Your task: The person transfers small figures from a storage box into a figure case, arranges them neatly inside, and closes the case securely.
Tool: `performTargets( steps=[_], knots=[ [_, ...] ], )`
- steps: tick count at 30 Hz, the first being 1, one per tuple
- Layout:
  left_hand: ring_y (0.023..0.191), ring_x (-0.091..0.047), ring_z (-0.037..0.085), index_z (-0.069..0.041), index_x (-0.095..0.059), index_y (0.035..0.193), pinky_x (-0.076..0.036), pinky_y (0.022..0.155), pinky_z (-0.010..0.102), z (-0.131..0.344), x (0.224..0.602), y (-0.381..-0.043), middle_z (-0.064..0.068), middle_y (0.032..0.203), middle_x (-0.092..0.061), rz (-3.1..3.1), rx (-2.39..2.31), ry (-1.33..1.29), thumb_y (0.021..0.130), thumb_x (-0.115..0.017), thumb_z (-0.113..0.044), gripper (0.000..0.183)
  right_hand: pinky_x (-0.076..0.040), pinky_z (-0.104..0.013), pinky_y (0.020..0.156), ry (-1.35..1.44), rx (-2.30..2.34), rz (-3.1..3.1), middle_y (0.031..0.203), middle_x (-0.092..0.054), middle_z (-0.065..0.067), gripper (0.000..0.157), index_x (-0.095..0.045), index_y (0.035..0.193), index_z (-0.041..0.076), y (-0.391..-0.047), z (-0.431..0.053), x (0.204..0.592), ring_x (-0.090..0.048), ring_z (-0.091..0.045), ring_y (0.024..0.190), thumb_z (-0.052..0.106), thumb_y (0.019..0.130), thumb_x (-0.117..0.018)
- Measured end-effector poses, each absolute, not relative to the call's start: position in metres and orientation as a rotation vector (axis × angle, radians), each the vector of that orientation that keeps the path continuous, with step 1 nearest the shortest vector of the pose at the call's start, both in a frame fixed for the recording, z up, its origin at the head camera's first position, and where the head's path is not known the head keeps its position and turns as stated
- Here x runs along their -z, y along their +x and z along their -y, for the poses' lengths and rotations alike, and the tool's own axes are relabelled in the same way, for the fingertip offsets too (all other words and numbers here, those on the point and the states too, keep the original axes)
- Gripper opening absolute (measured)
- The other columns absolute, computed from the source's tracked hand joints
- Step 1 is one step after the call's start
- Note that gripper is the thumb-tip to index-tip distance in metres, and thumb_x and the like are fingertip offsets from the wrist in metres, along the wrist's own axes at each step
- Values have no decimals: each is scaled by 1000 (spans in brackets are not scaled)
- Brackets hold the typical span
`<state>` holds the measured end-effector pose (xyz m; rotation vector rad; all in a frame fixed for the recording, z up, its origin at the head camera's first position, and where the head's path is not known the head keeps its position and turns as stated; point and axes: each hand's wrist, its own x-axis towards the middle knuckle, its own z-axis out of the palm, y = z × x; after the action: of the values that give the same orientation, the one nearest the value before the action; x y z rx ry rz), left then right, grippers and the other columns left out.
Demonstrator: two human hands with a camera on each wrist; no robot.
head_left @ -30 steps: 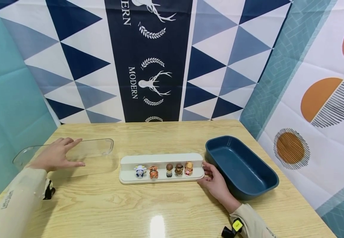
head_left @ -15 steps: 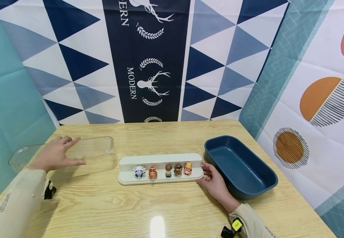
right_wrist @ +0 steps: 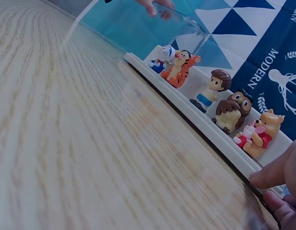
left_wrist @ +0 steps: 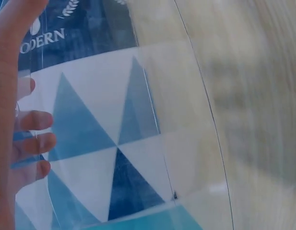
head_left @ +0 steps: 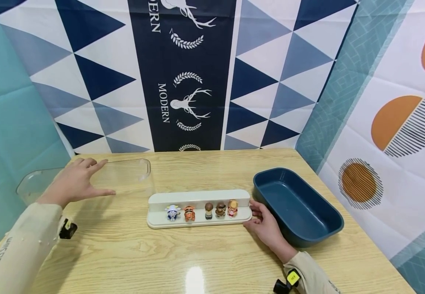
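My left hand (head_left: 74, 183) grips a clear plastic cover (head_left: 129, 173), raised over the table's left side. Its thumb and fingers are spread across the cover; in the left wrist view the fingers (left_wrist: 37, 120) show through the transparent wall. At the centre lies a long white display base (head_left: 201, 222) with a raised back step. My right hand (head_left: 267, 226) holds the base's right end, thumb (right_wrist: 277, 170) against the rim and fingers below. On the base stand several figurines: a white-and-blue one (right_wrist: 162, 60), a tiger (right_wrist: 180, 69), a boy (right_wrist: 212, 90), an owl (right_wrist: 233, 111) and a yellow bear (right_wrist: 263, 134).
A dark blue rectangular bin (head_left: 297, 204) stands just right of the right hand. The wooden table (head_left: 135, 257) meets a patterned cloth backdrop (head_left: 186, 102) behind, with more cloth hanging at both sides. Each wrist carries a small black camera (head_left: 67, 229).
The left hand has moved the clear cover farther back and a little right, closer to the white base. My right hand and the figurines keep their places.
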<state>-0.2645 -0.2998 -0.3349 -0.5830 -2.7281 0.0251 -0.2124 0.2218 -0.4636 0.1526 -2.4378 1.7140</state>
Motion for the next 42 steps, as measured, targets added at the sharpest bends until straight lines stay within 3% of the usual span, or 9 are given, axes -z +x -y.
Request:
performTargets(
  steps=[19,30,42],
  knots=[
    [111,-52,45,2,-48,145,-47,91,62,265,306,-259,29,123,-58,2743,-3,-495,72,-69,-76,109,-51,-19,77,153,-1736,2433,134,-50,-27,68,-42,142,-10,-213,-221,463,-51,-36,113,-14,81,-72],
    [108,-53,45,3,-50,143,-46,90,60,232,298,-253,30,121,-57,2700,37,-501,70,-75,-71,107,-51,-19,77,155,-1741,2426,134,-50,-28,68,-42,142,-11,-211,-221,462,-50,-37,114,-13,81,-72],
    [99,-56,40,1,-51,143,-50,84,54,198,292,-244,25,116,-59,2646,57,-580,69,-72,-75,108,-52,-20,77,158,-1743,2427,134,-50,-27,67,-43,142,-10,-211,-223,462,-51,-37,115,-12,82,-73]
  ],
)
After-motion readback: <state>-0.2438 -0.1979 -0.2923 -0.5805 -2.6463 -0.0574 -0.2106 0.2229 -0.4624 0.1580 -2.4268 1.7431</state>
